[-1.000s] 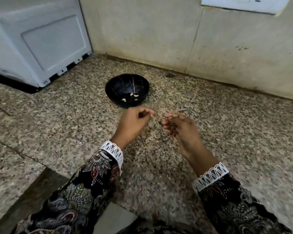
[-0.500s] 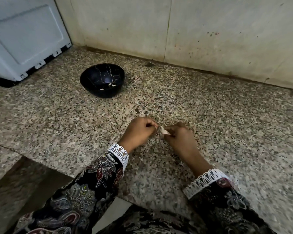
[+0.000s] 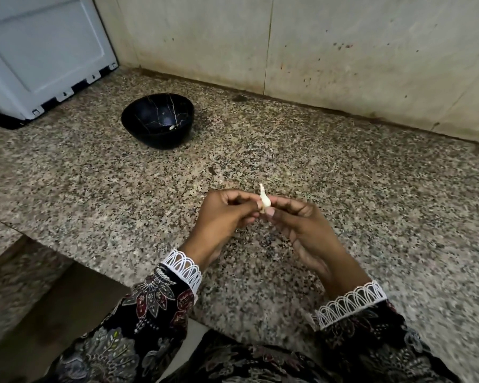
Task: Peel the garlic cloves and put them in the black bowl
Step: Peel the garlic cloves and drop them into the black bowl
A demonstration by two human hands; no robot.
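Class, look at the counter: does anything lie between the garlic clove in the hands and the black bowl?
Nothing visible blocks it. The garlic clove is pinched between left hand and right hand; only bare counter separates it from the black bowl.

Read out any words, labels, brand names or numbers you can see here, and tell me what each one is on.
None can be read.
The white appliance shows a plain panel with no lettering.
The black bowl has only pale crack-like lines, not text.
The wall and counter carry stains and speckles only.
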